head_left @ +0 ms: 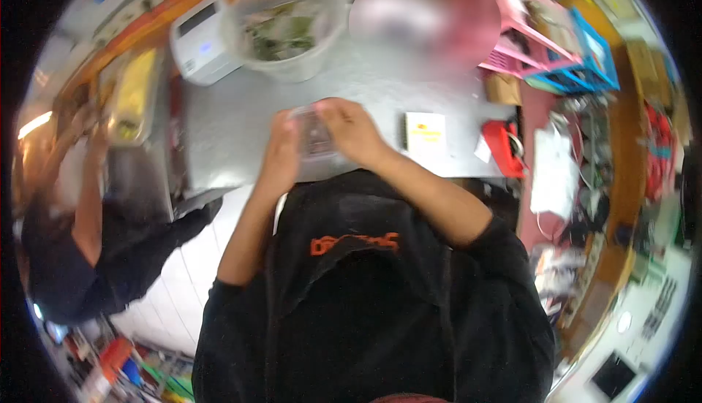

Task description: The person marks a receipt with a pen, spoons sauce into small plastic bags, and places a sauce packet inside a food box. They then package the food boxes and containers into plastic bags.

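Between my hands is a small clear plastic container (316, 136) with something reddish-brown inside, held just above the near part of the steel table (227, 122). My left hand (281, 151) wraps its left side. My right hand (351, 131) grips it from the right, with the fingers over the far right corner. Motion blur hides the finer detail of the contents and the lid. To the right on the table lies a white square item with yellow print (425, 134).
A translucent tub (289, 68) of green leaves stands beyond my hands, beside a white boxy device (205, 41). A large pink round shape (468, 23) is blurred. Pink (534, 19) and blue baskets (599, 48) and a red pouch (503, 147) are right. Another person (80, 235) works at left.
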A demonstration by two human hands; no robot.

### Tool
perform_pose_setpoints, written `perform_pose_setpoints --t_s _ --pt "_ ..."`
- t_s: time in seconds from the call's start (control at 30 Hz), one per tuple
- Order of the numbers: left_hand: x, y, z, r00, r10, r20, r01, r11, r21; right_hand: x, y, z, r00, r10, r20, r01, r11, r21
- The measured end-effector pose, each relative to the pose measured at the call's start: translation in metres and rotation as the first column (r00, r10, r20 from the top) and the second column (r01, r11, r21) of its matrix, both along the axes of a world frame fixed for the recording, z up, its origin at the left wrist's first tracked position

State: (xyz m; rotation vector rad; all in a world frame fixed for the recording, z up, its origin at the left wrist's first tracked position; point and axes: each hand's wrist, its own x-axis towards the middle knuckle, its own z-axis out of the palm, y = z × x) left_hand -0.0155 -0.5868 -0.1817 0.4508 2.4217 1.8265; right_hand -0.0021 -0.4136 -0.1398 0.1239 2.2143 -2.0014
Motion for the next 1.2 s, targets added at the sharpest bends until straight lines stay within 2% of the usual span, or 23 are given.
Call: perform_pose_setpoints --t_s 0.07,0.1,0.17,0.23,0.3,0.33,0.4,0.47,0.57,0.63,0.67,0.7,0.73,0.8,0.83,0.9,0.93,1.0,1.03,1.1,1.13,1.17,1.2 --pt "0.005 0.011 0.003 0.994 -0.021 0.104 0.002 0.984 0.18 0.006 0.007 -0.012 0.997 -0.066 -0.034 0.066 0.998 0.006" --pt "0.004 0.013 0.004 0.992 -0.065 0.104 0.044 0.98 0.196 0.009 0.013 -0.018 0.995 -0.077 -0.067 0.076 0.997 -0.021" --pt "0.001 0.018 0.006 0.798 -0.249 0.549 0.233 0.967 0.1 0.016 0.03 -0.03 0.995 -0.097 -0.026 0.096 0.995 -0.033" --pt "0.008 0.047 0.003 0.805 -0.227 0.548 0.202 0.974 0.107 0.027 0.043 -0.042 0.995 -0.096 0.023 0.097 0.993 -0.065" --pt "0.01 0.068 -0.02 0.866 -0.268 0.423 0.247 0.963 0.104 0.039 0.06 -0.058 0.979 -0.197 -0.046 0.197 0.98 -0.005" --pt "0.013 0.076 -0.027 0.859 -0.28 0.428 0.263 0.96 0.101 0.047 0.072 -0.067 0.983 -0.174 0.05 0.179 0.975 -0.132" --pt "0.017 0.097 -0.035 0.814 -0.353 0.461 0.289 0.935 0.205 0.069 0.091 -0.068 0.965 -0.252 0.077 0.263 0.946 -0.188" --pt "0.028 0.121 -0.039 0.776 -0.37 0.511 0.323 0.929 0.182 0.086 0.112 -0.075 0.943 -0.314 0.106 0.331 0.912 -0.241" --pt "0.041 0.154 -0.044 0.719 -0.379 0.583 0.365 0.919 0.148 0.102 0.138 -0.098 0.928 -0.37 0.054 0.373 0.91 -0.182" --pt "0.043 0.179 -0.054 0.706 -0.385 0.594 0.377 0.915 0.144 0.107 0.16 -0.103 0.876 -0.474 0.093 0.48 0.875 -0.066" --pt "0.046 0.192 -0.069 0.712 -0.378 0.592 0.373 0.918 0.139 0.113 0.177 -0.116 0.856 -0.475 0.206 0.507 0.849 -0.149" --pt "0.047 0.205 -0.082 0.719 -0.371 0.587 0.369 0.92 0.13 0.121 0.196 -0.119 0.859 -0.473 0.196 0.503 0.85 -0.154" --pt "0.047 0.217 -0.096 0.728 -0.368 0.579 0.366 0.922 0.127 0.132 0.219 -0.121 0.849 -0.524 0.064 0.525 0.851 -0.004" --pt "0.047 0.238 -0.123 0.851 -0.303 0.429 0.344 0.939 -0.018 0.156 0.273 -0.124 0.807 -0.573 -0.14 0.59 0.777 0.22" --pt "0.043 0.248 -0.138 0.857 -0.293 0.424 0.334 0.942 -0.024 0.17 0.305 -0.125 0.78 -0.59 -0.21 0.626 0.723 0.294" --pt "0.039 0.259 -0.159 0.968 -0.241 0.076 0.247 0.841 -0.481 0.205 0.367 -0.137 0.702 -0.659 -0.269 0.712 0.636 0.298" --pt "0.043 0.263 -0.158 0.969 -0.232 0.079 0.241 0.838 -0.49 0.223 0.395 -0.136 0.679 -0.692 -0.247 0.733 0.621 0.276" --pt "0.05 0.276 -0.149 0.96 -0.122 -0.252 -0.086 0.728 -0.68 0.25 0.437 -0.127 0.618 -0.762 -0.196 0.782 0.567 0.26" --pt "0.055 0.287 -0.133 0.96 -0.098 -0.262 -0.113 0.719 -0.685 0.261 0.452 -0.12 0.583 -0.796 -0.161 0.803 0.533 0.267" --pt "0.062 0.309 -0.089 0.863 0.177 -0.473 -0.416 0.779 -0.469 0.279 0.492 -0.14 0.65 -0.741 -0.166 0.74 0.568 0.361" --pt "0.061 0.317 -0.084 0.831 0.092 -0.549 -0.377 0.819 -0.432 0.279 0.498 -0.139 0.702 -0.684 -0.2 0.685 0.569 0.456" --pt "0.062 0.335 -0.083 0.894 -0.009 -0.448 -0.251 0.819 -0.516 0.28 0.503 -0.133 0.753 -0.62 -0.221 0.622 0.56 0.548" --pt "0.07 0.358 -0.08 0.939 -0.105 -0.327 -0.113 0.805 -0.583 0.277 0.506 -0.123 0.84 -0.51 -0.186 0.511 0.629 0.586"
